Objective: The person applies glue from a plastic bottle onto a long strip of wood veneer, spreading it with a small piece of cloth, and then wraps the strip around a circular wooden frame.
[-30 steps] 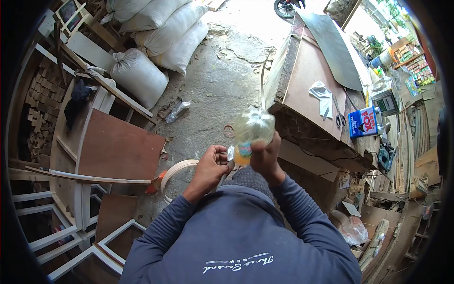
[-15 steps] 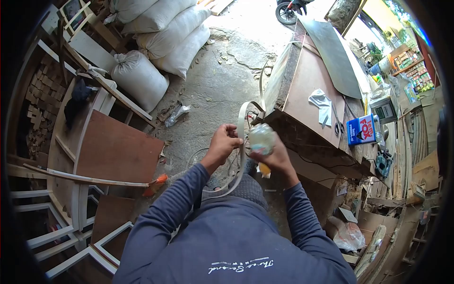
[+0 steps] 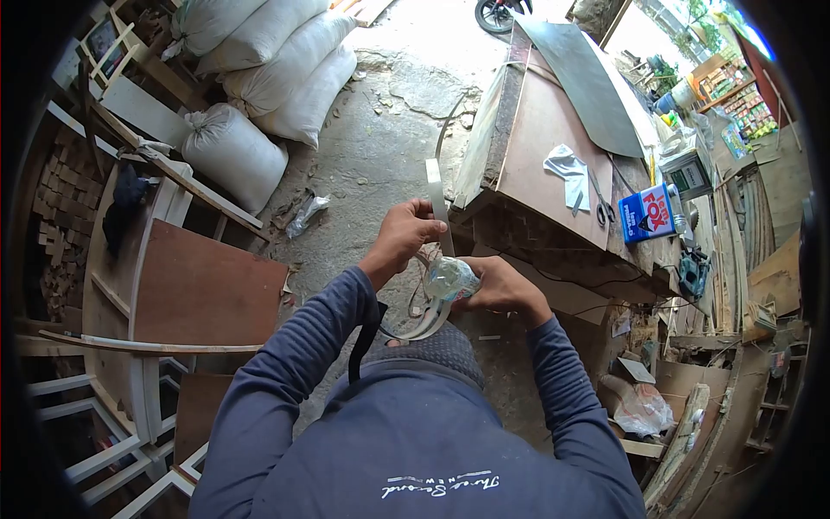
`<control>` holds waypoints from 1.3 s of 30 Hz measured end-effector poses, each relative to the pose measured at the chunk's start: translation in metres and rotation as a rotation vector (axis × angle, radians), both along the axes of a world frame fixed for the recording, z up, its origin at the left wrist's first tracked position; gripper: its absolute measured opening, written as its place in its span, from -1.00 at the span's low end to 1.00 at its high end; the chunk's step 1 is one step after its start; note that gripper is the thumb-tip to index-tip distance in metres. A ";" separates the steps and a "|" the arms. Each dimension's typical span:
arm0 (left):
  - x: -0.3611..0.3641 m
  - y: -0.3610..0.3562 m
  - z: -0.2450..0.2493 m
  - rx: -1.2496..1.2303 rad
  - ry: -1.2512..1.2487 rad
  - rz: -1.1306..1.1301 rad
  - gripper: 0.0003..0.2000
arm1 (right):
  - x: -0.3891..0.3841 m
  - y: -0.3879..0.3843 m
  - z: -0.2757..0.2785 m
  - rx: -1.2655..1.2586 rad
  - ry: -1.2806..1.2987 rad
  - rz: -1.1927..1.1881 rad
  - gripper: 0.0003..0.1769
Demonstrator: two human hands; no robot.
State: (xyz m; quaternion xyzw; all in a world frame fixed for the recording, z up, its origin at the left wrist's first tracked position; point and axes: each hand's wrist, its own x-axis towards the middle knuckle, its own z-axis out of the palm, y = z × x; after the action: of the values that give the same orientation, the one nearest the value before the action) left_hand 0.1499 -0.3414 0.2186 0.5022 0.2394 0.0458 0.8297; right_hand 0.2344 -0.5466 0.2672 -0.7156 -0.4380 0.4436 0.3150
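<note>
My left hand point(image 3: 402, 238) pinches a long, thin, pale edging strip point(image 3: 435, 183) between thumb and fingers. The strip rises past the fingertips, and its lower part curls in a loop near my lap. In my right hand point(image 3: 506, 287) is a clear plastic bottle point(image 3: 451, 278) with a printed label, its rounded end facing me. The bottle overlaps the strip just below my left hand, and its far end is hidden.
To the right stands a workbench point(image 3: 540, 121) with a white cloth point(image 3: 568, 169), scissors point(image 3: 599, 197) and a blue can point(image 3: 647, 214). White sacks point(image 3: 233, 156) are piled at the upper left. A brown panel point(image 3: 203, 290) and white frames point(image 3: 95, 424) lie at the left.
My right hand has brought the bottle lower and left, across the strip. The strip's upper part now stands straighter above my left hand. The whole view has shifted slightly.
</note>
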 end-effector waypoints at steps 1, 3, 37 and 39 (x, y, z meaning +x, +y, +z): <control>-0.001 0.001 -0.003 -0.008 -0.030 -0.016 -0.74 | 0.000 0.001 0.003 0.064 0.020 -0.021 -0.26; -0.013 -0.002 -0.003 -0.083 -0.035 -0.089 -0.74 | -0.003 0.003 0.012 0.189 0.065 -0.054 -0.27; -0.189 -0.095 0.035 0.244 0.487 0.064 -0.58 | 0.018 0.092 -0.037 0.643 0.747 -0.645 -0.04; -0.186 -0.102 0.038 0.250 0.505 0.070 -0.58 | 0.013 0.088 -0.030 0.716 0.542 -0.527 -0.05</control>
State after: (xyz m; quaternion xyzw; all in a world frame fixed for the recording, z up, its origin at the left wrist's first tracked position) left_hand -0.0364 -0.4438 0.2569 0.5877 0.4481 -0.0231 0.6732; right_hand 0.2476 -0.4588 0.2376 -0.5084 -0.2701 0.3412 0.7431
